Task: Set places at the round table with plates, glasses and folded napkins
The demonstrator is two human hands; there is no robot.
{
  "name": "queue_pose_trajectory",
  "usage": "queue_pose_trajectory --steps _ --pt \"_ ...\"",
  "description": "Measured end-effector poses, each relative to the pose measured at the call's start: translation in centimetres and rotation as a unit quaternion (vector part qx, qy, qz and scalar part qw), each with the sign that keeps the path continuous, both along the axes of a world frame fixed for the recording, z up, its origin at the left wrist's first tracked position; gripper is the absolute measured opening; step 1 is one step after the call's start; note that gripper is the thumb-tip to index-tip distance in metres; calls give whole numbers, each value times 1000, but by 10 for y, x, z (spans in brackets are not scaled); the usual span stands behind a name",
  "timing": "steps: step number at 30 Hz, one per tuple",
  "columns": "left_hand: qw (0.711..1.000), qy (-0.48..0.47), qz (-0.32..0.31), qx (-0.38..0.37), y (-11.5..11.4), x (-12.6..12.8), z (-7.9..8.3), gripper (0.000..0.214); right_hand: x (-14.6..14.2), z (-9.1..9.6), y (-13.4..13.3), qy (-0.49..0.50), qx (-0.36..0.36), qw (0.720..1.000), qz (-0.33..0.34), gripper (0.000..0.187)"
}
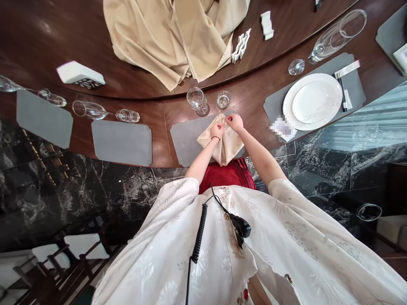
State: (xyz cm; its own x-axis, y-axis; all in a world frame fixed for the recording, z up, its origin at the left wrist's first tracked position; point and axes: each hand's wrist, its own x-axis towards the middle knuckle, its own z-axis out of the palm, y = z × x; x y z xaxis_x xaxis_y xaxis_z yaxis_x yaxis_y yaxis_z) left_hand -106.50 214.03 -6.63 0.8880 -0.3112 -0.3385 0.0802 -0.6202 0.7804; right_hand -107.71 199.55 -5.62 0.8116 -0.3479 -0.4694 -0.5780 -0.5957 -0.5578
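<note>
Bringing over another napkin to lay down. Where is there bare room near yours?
The grey placemat left of the beige napkin is bare, bordered by a stemmed glass above and the wooden table edge below. Crowded: right of the napkin, around the white plates, chopsticks and glasses.

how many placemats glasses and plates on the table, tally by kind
Grey placemats: 5
Glasses: 5
White plates: 2
Total: 12
</note>
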Motion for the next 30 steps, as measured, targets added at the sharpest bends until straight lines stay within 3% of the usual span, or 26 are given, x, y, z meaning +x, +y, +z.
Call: queue_pose_trajectory --steps 4,7,11,14,20,27,30 --pt "997 -13 45 63 5 15 12 14 3 -3 1 13 8 1000 -21 16" --pt "996 -47 12 72 8 32 13 10 6 -7 0 9 9 999 -41 20" --pt "993 -24 -68 92 10 43 7 18 8 -10 1 7 15 998 -64 25" --pt "991 -15 -91 102 15 37 7 20 8 -9 2 13 13 998 -59 23" --pt "989 52 -116 76 26 19 15 21 7 -6 -3 34 24 999 -8 12" --pt "992 9 -68 107 15 48 15 21 10 -14 -2 27 18 999 -37 18" --pt "991 11 -95 96 11 54 16 25 9 -21 0 21 17 999 -42 23"
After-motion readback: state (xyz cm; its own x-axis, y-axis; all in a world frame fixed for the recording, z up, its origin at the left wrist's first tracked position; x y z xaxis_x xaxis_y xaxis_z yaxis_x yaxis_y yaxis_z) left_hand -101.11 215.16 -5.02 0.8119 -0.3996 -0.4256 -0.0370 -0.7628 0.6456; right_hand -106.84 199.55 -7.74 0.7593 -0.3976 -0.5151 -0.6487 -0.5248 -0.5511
